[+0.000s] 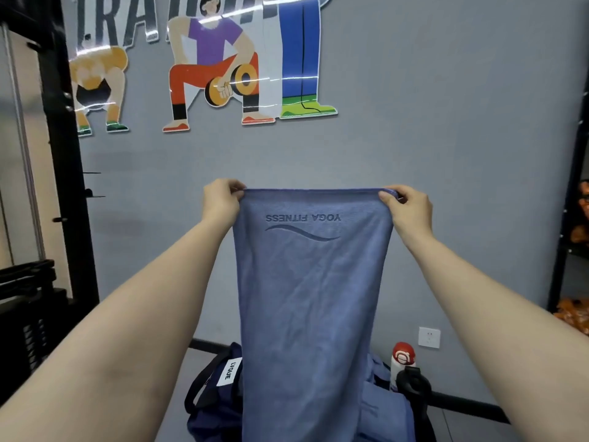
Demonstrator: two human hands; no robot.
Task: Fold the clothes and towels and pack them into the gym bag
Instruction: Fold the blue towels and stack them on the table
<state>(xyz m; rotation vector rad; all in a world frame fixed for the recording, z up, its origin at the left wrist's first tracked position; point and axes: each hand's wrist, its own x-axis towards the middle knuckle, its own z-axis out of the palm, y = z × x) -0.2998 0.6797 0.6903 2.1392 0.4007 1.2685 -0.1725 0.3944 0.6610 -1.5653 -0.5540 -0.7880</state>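
Towel (314, 282): blue, held up at full length, not yet folded. Left hand (221, 200) fingers pinch its top left corner; right hand (409, 208) fingers pinch the top right. Gym bag (216, 397) sits well below both hands, behind the hanging cloth; contents hidden. Judgement: folding barely begun, packing outstanding.

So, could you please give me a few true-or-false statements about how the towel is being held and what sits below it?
1. Both hands pinch the blue towel by its top corners: left hand, right hand. True.
2. The towel is already folded into a small square. False: it hangs full length.
3. The towel's lettering appears upside down. True.
4. The gym bag is bright red. False: it is navy.
5. A red-capped bottle stands right of the towel. True.
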